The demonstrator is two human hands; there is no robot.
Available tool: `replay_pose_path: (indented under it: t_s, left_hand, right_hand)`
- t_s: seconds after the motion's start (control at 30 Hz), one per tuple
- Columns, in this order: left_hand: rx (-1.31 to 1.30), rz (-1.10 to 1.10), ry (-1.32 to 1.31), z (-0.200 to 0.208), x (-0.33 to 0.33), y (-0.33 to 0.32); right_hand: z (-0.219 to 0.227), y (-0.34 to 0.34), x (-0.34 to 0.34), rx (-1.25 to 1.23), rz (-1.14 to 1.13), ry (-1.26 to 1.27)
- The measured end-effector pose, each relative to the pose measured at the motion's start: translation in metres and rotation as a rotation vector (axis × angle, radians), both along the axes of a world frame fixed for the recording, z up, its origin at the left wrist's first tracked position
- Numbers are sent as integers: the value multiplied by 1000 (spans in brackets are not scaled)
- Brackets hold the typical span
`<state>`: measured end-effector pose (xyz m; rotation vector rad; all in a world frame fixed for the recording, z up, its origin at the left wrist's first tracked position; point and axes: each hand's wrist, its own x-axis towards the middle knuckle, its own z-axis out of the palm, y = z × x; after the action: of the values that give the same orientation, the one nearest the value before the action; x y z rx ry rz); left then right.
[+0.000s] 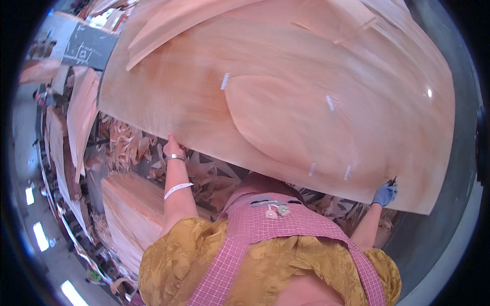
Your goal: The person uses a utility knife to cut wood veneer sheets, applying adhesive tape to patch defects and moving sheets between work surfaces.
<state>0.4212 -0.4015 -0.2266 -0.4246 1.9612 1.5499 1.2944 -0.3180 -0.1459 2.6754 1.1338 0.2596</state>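
A wide sheet of thin reddish wood veneer [168, 97] spreads out in front of me. On it lies a rounded veneer piece [286, 117], with several short strips of white tape [225, 81] along its outline. My left hand [173, 147], bare with a metal bracelet at the wrist, grips the sheet's near edge at the left; its fingers are partly hidden beneath. Near the right front corner, my right hand [385, 194] wears a blue-grey glove and is closed around a small dark tool [392, 181], its kind too small to make out, at the sheet's edge.
Loose veneer strips [194, 28] lie across the sheet's far side. Torn scraps [125, 145] are heaped below its near edge. A veneer stack [135, 209] stands at my left, and a grey surface [429, 229] runs along the right. Another person [45, 97] is far left.
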Motion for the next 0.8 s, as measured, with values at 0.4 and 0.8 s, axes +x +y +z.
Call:
replay_pose_path:
  t_s: [0.4, 0.8]
  left_hand:
    - [-64, 25, 78, 36, -13, 18]
    - [67, -101, -125, 27, -43, -14]
  right_hand:
    - [-50, -120, 57, 1067, -480, 1198]
    - [-4, -128, 14, 1089, -465, 1286]
